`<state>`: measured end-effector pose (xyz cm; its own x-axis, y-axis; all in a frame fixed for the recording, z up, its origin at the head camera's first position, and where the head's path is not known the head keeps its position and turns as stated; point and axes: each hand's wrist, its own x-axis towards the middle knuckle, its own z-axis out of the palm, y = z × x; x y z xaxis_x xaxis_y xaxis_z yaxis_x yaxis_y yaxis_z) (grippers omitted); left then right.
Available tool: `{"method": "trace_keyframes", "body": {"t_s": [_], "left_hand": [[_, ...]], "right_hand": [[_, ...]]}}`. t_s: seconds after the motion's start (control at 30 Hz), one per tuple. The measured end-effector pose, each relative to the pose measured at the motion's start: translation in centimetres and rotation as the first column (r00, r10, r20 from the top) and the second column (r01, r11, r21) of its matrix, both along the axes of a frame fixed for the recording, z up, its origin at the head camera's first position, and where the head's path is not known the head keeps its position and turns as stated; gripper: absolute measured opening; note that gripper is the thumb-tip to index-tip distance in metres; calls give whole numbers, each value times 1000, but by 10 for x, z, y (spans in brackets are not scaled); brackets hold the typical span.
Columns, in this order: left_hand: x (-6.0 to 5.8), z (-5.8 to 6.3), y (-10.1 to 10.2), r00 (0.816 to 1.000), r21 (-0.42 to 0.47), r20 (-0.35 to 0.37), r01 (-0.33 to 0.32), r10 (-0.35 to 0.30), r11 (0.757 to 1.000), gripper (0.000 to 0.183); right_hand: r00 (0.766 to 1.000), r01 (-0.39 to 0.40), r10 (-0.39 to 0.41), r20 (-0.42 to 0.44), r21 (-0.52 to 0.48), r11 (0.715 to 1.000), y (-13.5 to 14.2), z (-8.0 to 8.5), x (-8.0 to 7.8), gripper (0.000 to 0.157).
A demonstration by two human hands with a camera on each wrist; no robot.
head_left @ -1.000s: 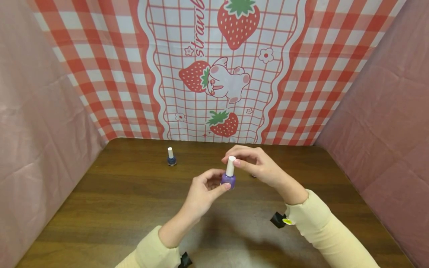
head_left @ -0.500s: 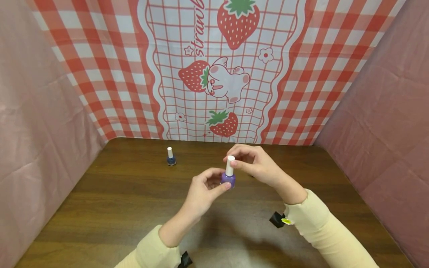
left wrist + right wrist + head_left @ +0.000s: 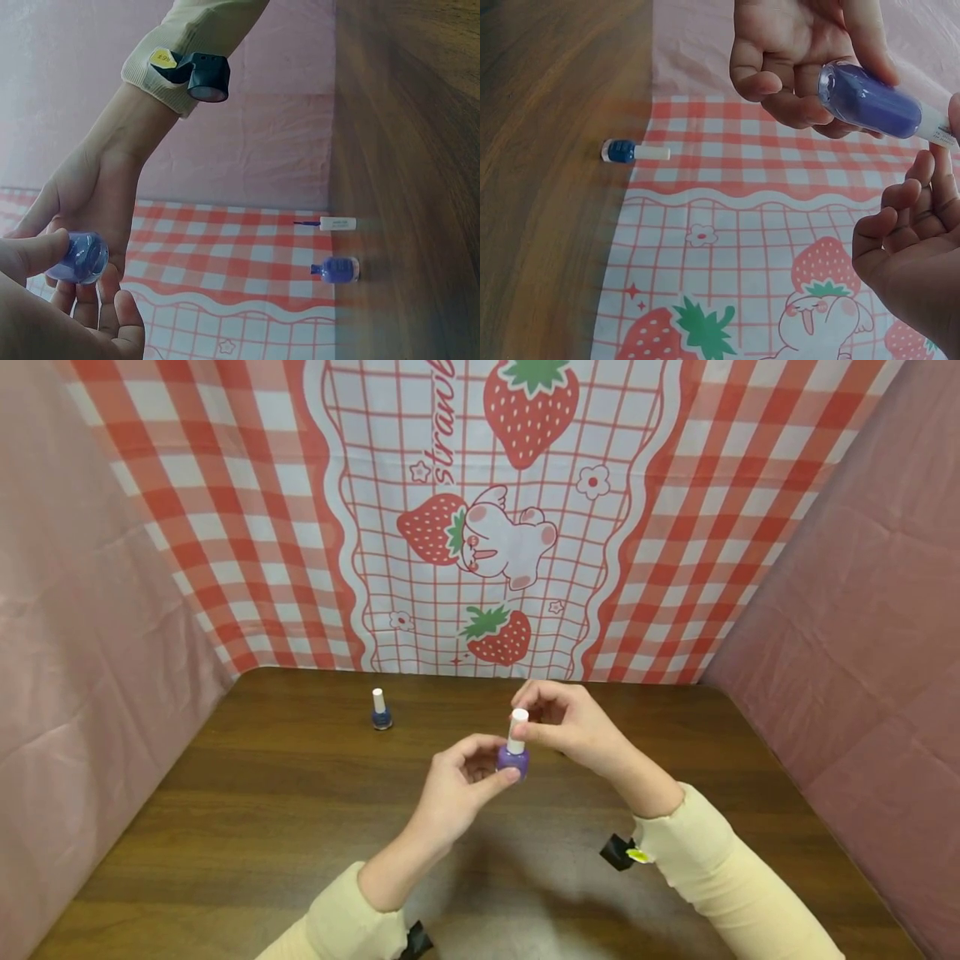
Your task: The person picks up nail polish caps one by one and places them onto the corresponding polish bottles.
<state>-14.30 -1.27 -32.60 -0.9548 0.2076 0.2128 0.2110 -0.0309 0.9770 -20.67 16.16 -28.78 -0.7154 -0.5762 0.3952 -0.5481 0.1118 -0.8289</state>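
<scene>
Purple bottle [image 3: 513, 762] sat above the table [image 3: 300, 793], gripped in the left hand [image 3: 453, 787]; its white cap [image 3: 516, 746], at twelve o'clock, was pinched by the right hand [image 3: 581, 731]. Twisting seemed the step, the next turn calling for steadiness.

Dark wood-grain desk [image 3: 240, 810] here, soft light glinting off its near side, a red-and-white strawberry-print cloth [image 3: 570, 539] hanging right behind it, pink left drape [image 3: 90, 652] and pink right drape [image 3: 847, 610] closing in the sides

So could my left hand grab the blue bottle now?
Probably not yet: your left hand holds the purple bottle, though nothing visible stands between that hand and the blue bottle.
</scene>
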Motion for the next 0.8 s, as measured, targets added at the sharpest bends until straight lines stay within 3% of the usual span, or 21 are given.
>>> {"method": "trace_keyframes", "body": {"t_s": [0.27,0.57,0.8], "left_hand": [[-11,-20,4,1000,14,-17,-6,6,1000,31],[-10,-18,4,1000,11,-26,-6,7,1000,31],[-6,-11,1,1000,-15,-2,4,-4,1000,31]], "right_hand": [[1000,23,-23,-4,28,999,1,0,0,18],[999,-37,37,5,38,999,2,0,1,23],[992,-86,93,-88,79,993,7,2,3,25]]}}
